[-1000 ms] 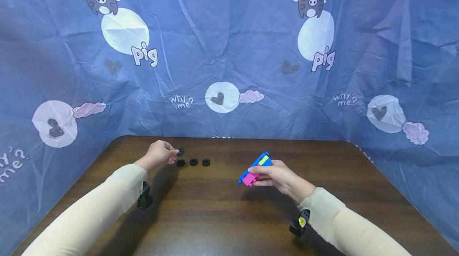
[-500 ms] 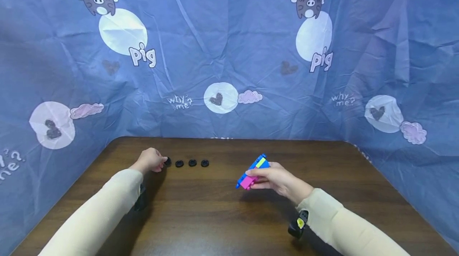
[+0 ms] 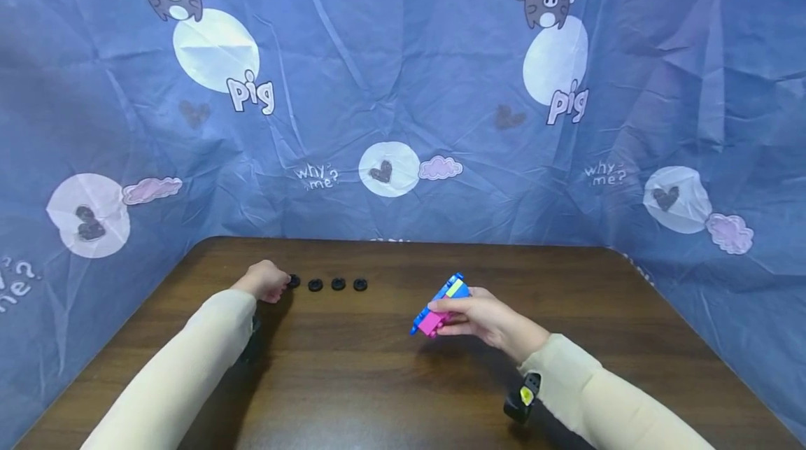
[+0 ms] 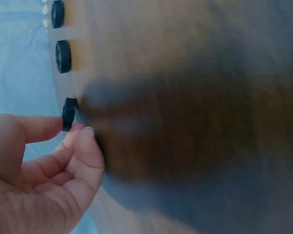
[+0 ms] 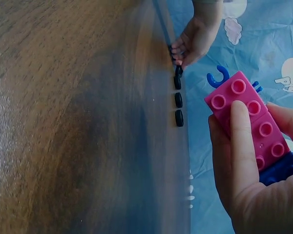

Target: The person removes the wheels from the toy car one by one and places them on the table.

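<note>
At the far left of the table, my left hand [image 3: 264,282] has its fingertips on a small black toy wheel [image 4: 68,114], pinching its near edge as it sits at the end of a row. The other black wheels [image 3: 338,284] of the row lie flat to its right. My right hand [image 3: 485,317] holds up a toy brick build [image 5: 249,122] by its sides, tilted over the table. It has pink studded bricks, a blue part with a hook at one end, and a yellow piece that shows in the head view.
The brown wooden table [image 3: 378,380] has rounded far corners. Behind it hangs a blue printed cloth [image 3: 403,86], which also closes off both sides. The wheels lie near the table's far edge.
My left hand has carried its wheel left and down from above the row to the row's left end. The right hand with the brick build has shifted slightly left and lower.
</note>
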A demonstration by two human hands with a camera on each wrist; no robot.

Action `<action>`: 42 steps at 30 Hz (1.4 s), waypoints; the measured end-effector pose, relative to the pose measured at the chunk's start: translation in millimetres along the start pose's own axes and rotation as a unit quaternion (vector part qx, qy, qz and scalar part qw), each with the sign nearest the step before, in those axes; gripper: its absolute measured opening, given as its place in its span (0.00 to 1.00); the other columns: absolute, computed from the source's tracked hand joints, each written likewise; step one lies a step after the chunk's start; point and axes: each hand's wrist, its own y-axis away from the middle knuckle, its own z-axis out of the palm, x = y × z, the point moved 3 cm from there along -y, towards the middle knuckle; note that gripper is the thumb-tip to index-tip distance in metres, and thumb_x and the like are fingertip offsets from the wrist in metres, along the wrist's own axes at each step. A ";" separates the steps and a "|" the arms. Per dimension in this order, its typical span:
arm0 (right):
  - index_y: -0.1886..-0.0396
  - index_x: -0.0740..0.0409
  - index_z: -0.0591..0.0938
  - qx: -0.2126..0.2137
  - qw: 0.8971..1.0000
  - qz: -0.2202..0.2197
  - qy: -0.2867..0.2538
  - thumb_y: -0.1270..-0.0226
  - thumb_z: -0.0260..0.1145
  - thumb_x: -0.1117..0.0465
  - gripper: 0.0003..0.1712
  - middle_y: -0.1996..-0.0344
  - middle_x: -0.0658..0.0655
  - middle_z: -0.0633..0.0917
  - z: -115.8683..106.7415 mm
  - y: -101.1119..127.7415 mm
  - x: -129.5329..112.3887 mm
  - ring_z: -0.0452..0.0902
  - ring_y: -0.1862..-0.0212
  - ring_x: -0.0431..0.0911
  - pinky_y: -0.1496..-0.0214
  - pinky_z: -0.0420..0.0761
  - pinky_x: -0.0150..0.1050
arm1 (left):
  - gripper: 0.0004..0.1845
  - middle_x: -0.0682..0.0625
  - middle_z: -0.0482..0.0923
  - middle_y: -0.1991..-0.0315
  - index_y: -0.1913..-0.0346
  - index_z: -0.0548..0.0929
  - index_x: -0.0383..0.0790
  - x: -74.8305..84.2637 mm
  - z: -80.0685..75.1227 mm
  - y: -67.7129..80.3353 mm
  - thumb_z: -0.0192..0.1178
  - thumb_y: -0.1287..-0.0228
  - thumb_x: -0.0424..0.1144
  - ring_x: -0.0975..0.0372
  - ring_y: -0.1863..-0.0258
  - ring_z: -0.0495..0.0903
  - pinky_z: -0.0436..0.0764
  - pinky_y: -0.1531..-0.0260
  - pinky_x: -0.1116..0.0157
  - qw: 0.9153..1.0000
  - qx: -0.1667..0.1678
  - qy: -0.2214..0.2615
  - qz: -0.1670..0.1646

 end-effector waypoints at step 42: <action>0.45 0.69 0.72 -0.001 0.997 -0.044 0.058 0.43 0.74 0.61 0.30 0.62 0.56 0.86 -0.3 2.5 -16.2 0.85 0.61 0.47 0.53 0.86 0.45 | 0.14 0.50 0.73 0.82 0.58 0.73 0.20 46.8 -14.9 31.9 0.48 0.29 0.34 0.66 0.85 0.77 0.85 0.73 0.66 0.997 -0.028 -0.061 0.032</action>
